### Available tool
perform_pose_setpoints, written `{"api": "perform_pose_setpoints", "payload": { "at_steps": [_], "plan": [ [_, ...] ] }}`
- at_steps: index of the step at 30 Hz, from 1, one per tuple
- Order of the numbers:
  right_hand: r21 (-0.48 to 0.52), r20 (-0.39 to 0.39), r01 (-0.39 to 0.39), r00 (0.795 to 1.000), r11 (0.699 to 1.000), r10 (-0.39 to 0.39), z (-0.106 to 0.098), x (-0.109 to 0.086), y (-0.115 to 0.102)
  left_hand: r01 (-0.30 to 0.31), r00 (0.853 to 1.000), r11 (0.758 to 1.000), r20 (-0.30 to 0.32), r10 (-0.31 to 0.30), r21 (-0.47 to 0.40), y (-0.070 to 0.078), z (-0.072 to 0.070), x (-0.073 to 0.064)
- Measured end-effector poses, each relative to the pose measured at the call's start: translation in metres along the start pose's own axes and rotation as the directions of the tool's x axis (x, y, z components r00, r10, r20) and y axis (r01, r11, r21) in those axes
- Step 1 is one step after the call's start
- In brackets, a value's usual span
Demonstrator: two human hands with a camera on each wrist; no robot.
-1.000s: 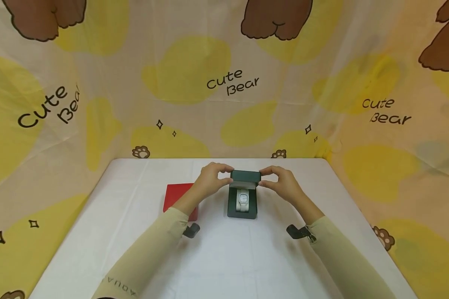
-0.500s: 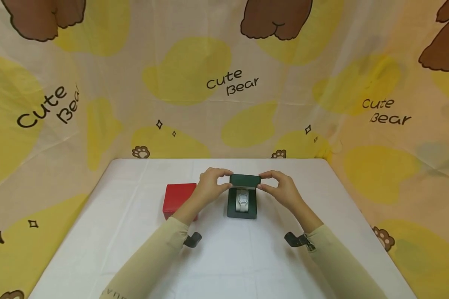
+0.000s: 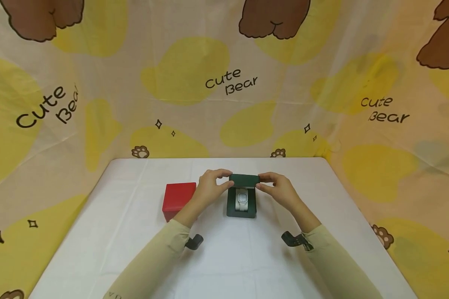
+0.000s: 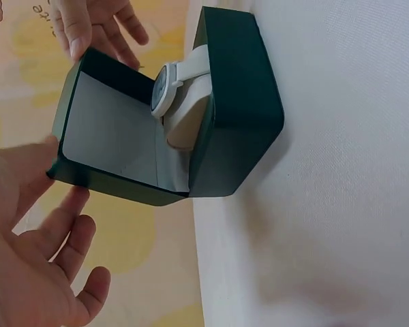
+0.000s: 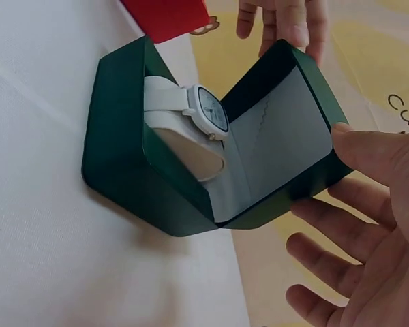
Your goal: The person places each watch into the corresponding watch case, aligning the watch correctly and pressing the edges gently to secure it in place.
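Observation:
A dark green watch box [image 3: 230,207] stands on the white table with its lid [image 3: 244,180] raised partway. Inside it a white wristwatch [image 5: 208,112] is wrapped round a pale cushion [image 4: 189,116]. The left hand [image 3: 213,182] pinches the left edge of the lid between thumb and fingers. At the lid's right edge, the right hand [image 3: 280,187] pinches in the same way, thumb on the near side. Both wrist views show the grey inner lining of the lid. The other fingers of each hand spread loosely behind the lid.
Left of the watch box sits a red box [image 3: 178,197], partly covered by the left forearm. The white table [image 3: 224,265] ends at a fabric backdrop [image 3: 194,74] with bear prints. A black strap-mounted device [image 3: 293,239] hangs at the right wrist.
Both hands have lowered slightly and drawn the lid forward, so it leans further over the watch. The box base and red box have stayed in place.

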State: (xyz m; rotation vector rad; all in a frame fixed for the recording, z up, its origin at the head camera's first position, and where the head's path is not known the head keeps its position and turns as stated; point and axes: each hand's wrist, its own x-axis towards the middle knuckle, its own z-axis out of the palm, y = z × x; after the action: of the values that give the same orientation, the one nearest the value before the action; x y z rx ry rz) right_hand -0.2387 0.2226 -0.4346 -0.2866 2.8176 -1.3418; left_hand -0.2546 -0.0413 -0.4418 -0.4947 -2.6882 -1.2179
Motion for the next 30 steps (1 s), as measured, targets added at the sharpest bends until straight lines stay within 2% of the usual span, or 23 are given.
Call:
{"api": "perform_pose_setpoints", "payload": {
  "at_steps": [7,13,16,22,30],
  "plan": [
    [-0.003,-0.007,-0.017,1.000,1.000,0.017,0.002,-0.001,0.001,0.017,1.000,0.998,-0.007,-0.017,-0.052,0.000,0.001,0.001],
    [0.006,-0.016,-0.049,0.999,0.999,0.049,0.003,-0.004,-0.001,0.017,1.000,0.998,-0.006,-0.018,-0.058,0.001,0.002,0.000],
    [0.004,-0.014,-0.040,0.999,0.999,0.040,0.004,-0.005,-0.001,0.043,0.999,0.997,0.006,-0.043,-0.069,0.002,0.002,-0.001],
    [0.040,-0.014,-0.025,1.000,0.999,0.025,0.006,-0.007,0.001,0.139,0.990,0.985,0.056,-0.133,-0.102,0.003,0.002,-0.004],
    [0.066,-0.013,-0.038,0.999,0.997,0.039,0.007,-0.012,0.001,0.183,0.982,0.974,0.060,-0.177,-0.136,0.006,0.006,-0.009]
  ]
}}
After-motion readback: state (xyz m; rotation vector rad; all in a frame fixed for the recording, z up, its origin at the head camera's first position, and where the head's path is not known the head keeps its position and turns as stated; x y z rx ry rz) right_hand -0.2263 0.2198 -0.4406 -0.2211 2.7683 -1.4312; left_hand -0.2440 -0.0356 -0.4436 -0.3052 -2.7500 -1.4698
